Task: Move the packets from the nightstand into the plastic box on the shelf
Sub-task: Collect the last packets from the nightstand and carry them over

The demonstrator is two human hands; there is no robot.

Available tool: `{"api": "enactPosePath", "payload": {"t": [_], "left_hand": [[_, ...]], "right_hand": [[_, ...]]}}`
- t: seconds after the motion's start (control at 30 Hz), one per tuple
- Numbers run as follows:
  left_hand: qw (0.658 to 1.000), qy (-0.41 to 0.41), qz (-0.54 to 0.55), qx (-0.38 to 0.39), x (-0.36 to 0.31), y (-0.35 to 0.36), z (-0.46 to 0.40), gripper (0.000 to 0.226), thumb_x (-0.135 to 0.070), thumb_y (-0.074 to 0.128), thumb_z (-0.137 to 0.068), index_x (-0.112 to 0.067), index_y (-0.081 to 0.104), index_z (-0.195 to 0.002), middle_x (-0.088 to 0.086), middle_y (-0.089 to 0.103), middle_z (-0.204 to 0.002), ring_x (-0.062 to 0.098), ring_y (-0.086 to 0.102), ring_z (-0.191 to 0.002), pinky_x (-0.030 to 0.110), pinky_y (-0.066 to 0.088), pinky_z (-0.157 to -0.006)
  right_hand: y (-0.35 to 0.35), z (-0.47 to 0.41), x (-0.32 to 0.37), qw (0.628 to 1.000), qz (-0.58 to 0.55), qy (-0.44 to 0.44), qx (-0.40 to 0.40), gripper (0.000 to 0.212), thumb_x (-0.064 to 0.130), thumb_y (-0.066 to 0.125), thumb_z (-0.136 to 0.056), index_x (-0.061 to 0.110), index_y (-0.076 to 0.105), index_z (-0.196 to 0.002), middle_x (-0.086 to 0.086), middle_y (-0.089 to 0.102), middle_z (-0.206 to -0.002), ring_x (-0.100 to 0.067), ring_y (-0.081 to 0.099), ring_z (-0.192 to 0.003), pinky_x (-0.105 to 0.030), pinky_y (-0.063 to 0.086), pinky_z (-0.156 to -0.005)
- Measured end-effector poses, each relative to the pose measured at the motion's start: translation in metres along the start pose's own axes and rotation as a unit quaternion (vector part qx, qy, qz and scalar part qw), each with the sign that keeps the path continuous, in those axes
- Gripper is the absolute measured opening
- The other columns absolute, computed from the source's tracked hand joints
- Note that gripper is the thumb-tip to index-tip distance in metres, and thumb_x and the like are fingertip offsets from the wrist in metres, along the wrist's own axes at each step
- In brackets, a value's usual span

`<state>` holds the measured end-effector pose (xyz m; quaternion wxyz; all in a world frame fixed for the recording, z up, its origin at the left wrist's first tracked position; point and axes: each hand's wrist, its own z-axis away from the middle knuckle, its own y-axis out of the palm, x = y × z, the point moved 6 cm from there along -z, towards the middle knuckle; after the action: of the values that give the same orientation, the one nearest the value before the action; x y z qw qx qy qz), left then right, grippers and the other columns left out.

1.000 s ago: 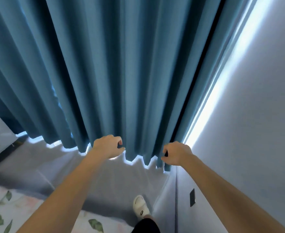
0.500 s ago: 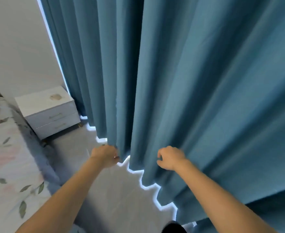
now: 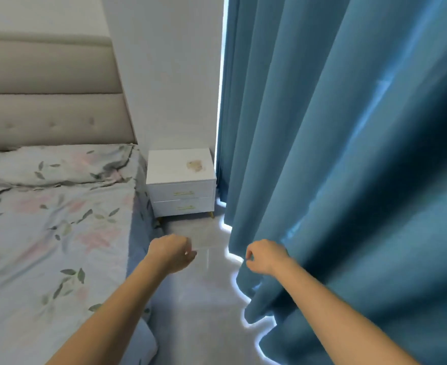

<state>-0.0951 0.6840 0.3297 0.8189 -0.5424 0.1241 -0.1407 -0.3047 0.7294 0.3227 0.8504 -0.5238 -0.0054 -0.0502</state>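
Note:
A white nightstand [image 3: 181, 180] with two drawers stands ahead between the bed and the curtain. A small beige packet [image 3: 195, 165] lies on its top, toward the right side; how many packets are there is too blurred to tell. My left hand [image 3: 171, 252] hangs out in front of me with its fingers curled and nothing in it. My right hand [image 3: 266, 255] is level with it, also curled and holding nothing, close to the curtain's edge. Both hands are well short of the nightstand. The plastic box and the shelf are out of view.
A bed [image 3: 53, 222] with a floral cover fills the left side, with a padded beige headboard [image 3: 45, 93] behind it. A blue curtain [image 3: 349, 167] hangs along the right. A narrow strip of grey floor [image 3: 204, 299] runs between them toward the nightstand.
The view has swung left from the curtain to the bed and nightstand, which now stands straight ahead. Both hands stay curled and empty in front of me.

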Motion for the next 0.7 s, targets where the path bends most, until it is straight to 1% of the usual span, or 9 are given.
{"api": "enactPosePath", "payload": {"t": [0.1, 0.17, 0.23, 0.33, 0.43, 0.5, 0.6, 0.7], "left_hand": [[0.998, -0.045, 0.038, -0.002, 0.031, -0.021, -0.052, 0.033, -0.048, 0.039, -0.094, -0.023, 0.059, -0.104, 0.002, 0.064, -0.116, 0.027, 0.059, -0.106, 0.034, 0.046, -0.083], [0.997, -0.062, 0.053, 0.002, 0.051, -0.032, -0.089, 0.027, -0.042, 0.039, -0.095, -0.022, 0.057, -0.097, 0.003, 0.064, -0.113, 0.027, 0.059, -0.104, 0.033, 0.045, -0.082], [0.995, -0.071, 0.067, 0.008, 0.074, -0.041, -0.132, 0.024, -0.04, 0.037, -0.095, -0.022, 0.053, -0.093, 0.004, 0.065, -0.11, 0.027, 0.059, -0.101, 0.033, 0.044, -0.078], [0.994, -0.079, 0.079, 0.003, 0.112, -0.051, -0.211, 0.029, -0.044, 0.04, -0.094, -0.023, 0.057, -0.104, 0.002, 0.066, -0.111, 0.026, 0.06, -0.104, 0.03, 0.041, -0.074], [0.992, -0.094, 0.088, 0.01, 0.154, -0.059, -0.293, 0.028, -0.043, 0.041, -0.094, -0.023, 0.058, -0.104, 0.002, 0.065, -0.112, 0.027, 0.059, -0.104, 0.031, 0.043, -0.077], [0.991, -0.094, 0.092, 0.022, 0.184, -0.069, -0.349, 0.031, -0.045, 0.041, -0.095, -0.024, 0.059, -0.109, 0.003, 0.065, -0.115, 0.027, 0.059, -0.107, 0.031, 0.044, -0.08], [0.989, -0.1, 0.103, 0.032, 0.221, -0.085, -0.426, 0.031, -0.044, 0.041, -0.096, -0.024, 0.059, -0.112, 0.003, 0.064, -0.12, 0.027, 0.058, -0.111, 0.032, 0.044, -0.083], [0.985, -0.105, 0.13, 0.041, 0.241, -0.093, -0.497, 0.031, -0.043, 0.041, -0.096, -0.026, 0.059, -0.115, 0.002, 0.063, -0.122, 0.026, 0.058, -0.114, 0.032, 0.045, -0.087]], "right_hand": [[-0.035, -0.075, 0.014, 0.999, 0.013, -0.029, 0.006, 0.03, 0.022, 0.048, -0.086, 0.024, 0.068, -0.108, 0.0, 0.064, -0.116, -0.026, 0.061, -0.106, -0.03, 0.047, -0.082], [-0.054, -0.126, 0.027, 0.999, 0.02, -0.047, 0.008, 0.029, 0.021, 0.047, -0.086, 0.023, 0.068, -0.105, 0.0, 0.065, -0.113, -0.025, 0.062, -0.104, -0.03, 0.046, -0.079], [-0.07, -0.18, 0.04, 0.998, 0.024, -0.064, 0.013, 0.029, 0.022, 0.047, -0.088, 0.022, 0.067, -0.109, -0.001, 0.065, -0.115, -0.025, 0.061, -0.104, -0.031, 0.047, -0.078], [-0.092, -0.27, 0.053, 0.997, 0.022, -0.073, 0.013, 0.031, 0.025, 0.044, -0.092, 0.021, 0.063, -0.116, -0.002, 0.062, -0.12, -0.026, 0.059, -0.108, -0.035, 0.049, -0.084], [-0.11, -0.366, 0.064, 0.998, 0.012, -0.061, 0.022, 0.031, 0.028, 0.043, -0.093, 0.023, 0.062, -0.117, -0.002, 0.062, -0.12, -0.026, 0.059, -0.108, -0.034, 0.049, -0.085], [-0.122, -0.427, 0.07, 0.998, -0.011, -0.046, 0.034, 0.029, 0.028, 0.044, -0.093, 0.022, 0.064, -0.112, -0.001, 0.063, -0.118, -0.025, 0.06, -0.105, -0.032, 0.049, -0.082], [-0.14, -0.509, 0.08, 0.998, -0.045, -0.033, 0.041, 0.024, 0.029, 0.044, -0.092, 0.019, 0.064, -0.1, 0.001, 0.065, -0.112, -0.022, 0.06, -0.096, -0.033, 0.052, -0.08], [-0.149, -0.582, 0.082, 0.996, -0.073, -0.008, 0.056, 0.027, 0.03, 0.046, -0.091, 0.021, 0.063, -0.11, 0.0, 0.063, -0.116, -0.023, 0.059, -0.105, -0.031, 0.051, -0.083]]}}
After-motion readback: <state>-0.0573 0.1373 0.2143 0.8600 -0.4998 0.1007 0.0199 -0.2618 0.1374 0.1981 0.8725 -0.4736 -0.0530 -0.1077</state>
